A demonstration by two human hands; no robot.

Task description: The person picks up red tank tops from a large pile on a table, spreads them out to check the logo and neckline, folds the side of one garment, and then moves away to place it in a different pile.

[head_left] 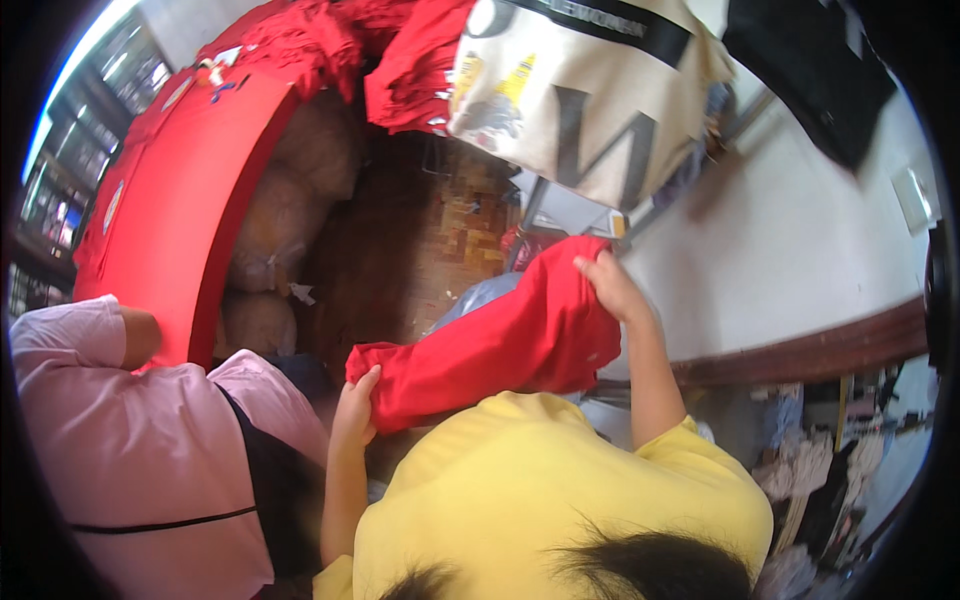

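A red garment (480, 350) is stretched slantwise in front of my body, its right end higher and farther off than its left. My left hand (357, 405) grips the bunched lower-left end, thumb on top. Up at the far right corner, my right hand (612, 285) pinches the cloth between thumb and fingers. The fabric hangs in soft folds between both hands. What kind of garment it is cannot be made out.
At left, a person in a pink shirt (130, 450) stands by a long red-covered table (200, 230). Red garments (290, 50) are heaped at its far end. Stuffed clear bags (270, 220) sit below. A cream printed cloth (590, 100) hangs ahead; a black garment (810, 70) hangs on the wall.
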